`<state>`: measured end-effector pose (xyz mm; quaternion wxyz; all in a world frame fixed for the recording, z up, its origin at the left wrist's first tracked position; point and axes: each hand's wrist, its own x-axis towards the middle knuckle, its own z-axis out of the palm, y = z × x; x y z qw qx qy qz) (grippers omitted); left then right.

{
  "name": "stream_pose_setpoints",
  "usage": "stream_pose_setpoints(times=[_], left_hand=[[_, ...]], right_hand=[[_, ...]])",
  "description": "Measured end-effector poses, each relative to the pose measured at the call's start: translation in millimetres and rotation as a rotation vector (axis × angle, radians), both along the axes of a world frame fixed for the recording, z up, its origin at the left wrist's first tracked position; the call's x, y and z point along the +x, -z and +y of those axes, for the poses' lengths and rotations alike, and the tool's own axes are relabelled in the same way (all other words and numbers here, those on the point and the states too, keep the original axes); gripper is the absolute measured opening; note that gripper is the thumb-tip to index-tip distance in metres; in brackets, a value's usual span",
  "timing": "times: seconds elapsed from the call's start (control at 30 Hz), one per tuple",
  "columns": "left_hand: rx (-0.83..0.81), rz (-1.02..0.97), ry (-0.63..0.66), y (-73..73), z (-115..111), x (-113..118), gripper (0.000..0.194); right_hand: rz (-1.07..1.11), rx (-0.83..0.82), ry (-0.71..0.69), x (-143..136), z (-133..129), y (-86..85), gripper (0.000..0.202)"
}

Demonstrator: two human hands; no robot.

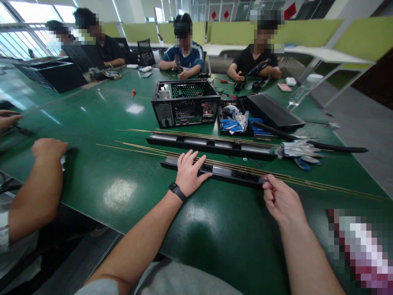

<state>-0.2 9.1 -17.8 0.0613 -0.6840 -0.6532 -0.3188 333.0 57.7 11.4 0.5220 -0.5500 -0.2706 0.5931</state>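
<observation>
Atop the near long black channelled rail: thin gold-coloured metal rods, probably light, springy, bendable; best held mid-length. Left hand spread over them; right hand curled at rail's right end, grip unclear.

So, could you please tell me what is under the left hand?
Under the left hand run thin rods over a black rail; what lies directly beneath the palm is covered.

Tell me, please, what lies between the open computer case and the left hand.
The farther black channel and thin golden rods, seen in the head view.
</observation>
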Motion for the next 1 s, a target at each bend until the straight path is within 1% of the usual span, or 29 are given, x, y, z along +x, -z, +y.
stream_pose_setpoints(times=[0.27, 0.47, 0.63, 0.83, 1.0], left_hand=[[-0.015, -0.002, -0.025, -2.4, -0.9, 1.2, 0.065], [-0.02, 0.001, -0.031, -4.2, -1.9, 1.6, 0.064], [-0.025, 0.004, -0.018, -4.8, -1.6, 1.0, 0.065], [-0.023, 0.003, -0.017, -3.0, -1.5, 0.7, 0.065], [-0.014, 0.012, -0.015, -2.9, -1.7, 0.9, 0.066]], right_hand=[[0.018, -0.025, 0.006, -1.9, -0.3, -2.1, 0.036], [0.028, -0.036, -0.009, -1.0, -0.2, -1.3, 0.037], [0.027, -0.049, 0.01, 0.3, -1.0, -3.5, 0.037], [0.019, 0.019, 0.069, 4.4, -1.9, -1.7, 0.041], [0.03, 0.045, 0.073, 5.4, -2.3, 1.8, 0.047]])
